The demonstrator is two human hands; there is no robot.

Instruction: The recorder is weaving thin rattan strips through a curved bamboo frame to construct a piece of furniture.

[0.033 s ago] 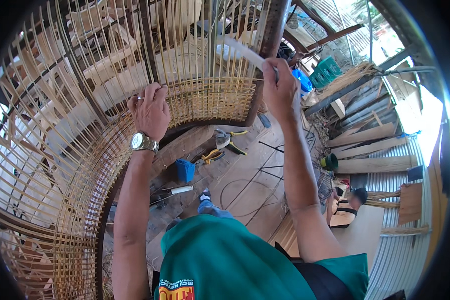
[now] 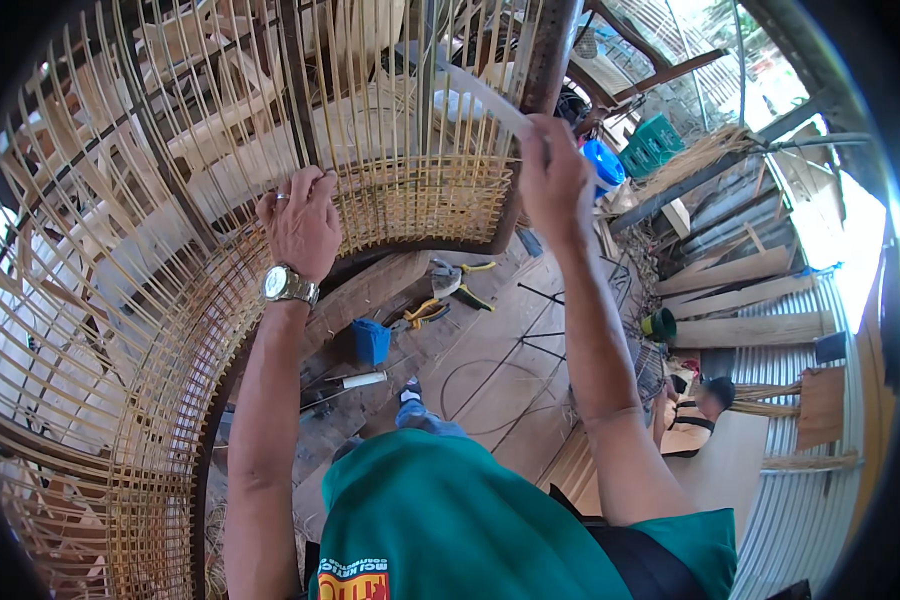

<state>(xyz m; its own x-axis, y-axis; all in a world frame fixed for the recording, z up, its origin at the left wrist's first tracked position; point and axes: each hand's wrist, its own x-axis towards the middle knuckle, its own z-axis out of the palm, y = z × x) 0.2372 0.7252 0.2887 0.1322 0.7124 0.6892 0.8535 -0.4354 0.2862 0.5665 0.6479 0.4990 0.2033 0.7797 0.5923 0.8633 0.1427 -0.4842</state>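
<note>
A large curved chair frame of dark metal (image 2: 545,60) stands in front of me, strung with thin upright rattan ribs (image 2: 220,150). A tightly woven band (image 2: 430,200) runs along its lower edge. My left hand (image 2: 300,225), with a metal wristwatch (image 2: 288,285) below it, has its fingers curled around a few ribs just above the woven band. My right hand (image 2: 555,170) is raised beside the frame's dark post, pinching a pale flat strip (image 2: 480,95) that runs up and to the left across the ribs.
On the wooden floor below lie yellow-handled pliers (image 2: 425,312), a small blue container (image 2: 372,340) and a white-handled tool (image 2: 355,380). A blue bucket (image 2: 602,165), a green crate (image 2: 655,145) and stacked planks (image 2: 730,270) stand at the right. Another person (image 2: 705,400) sits there.
</note>
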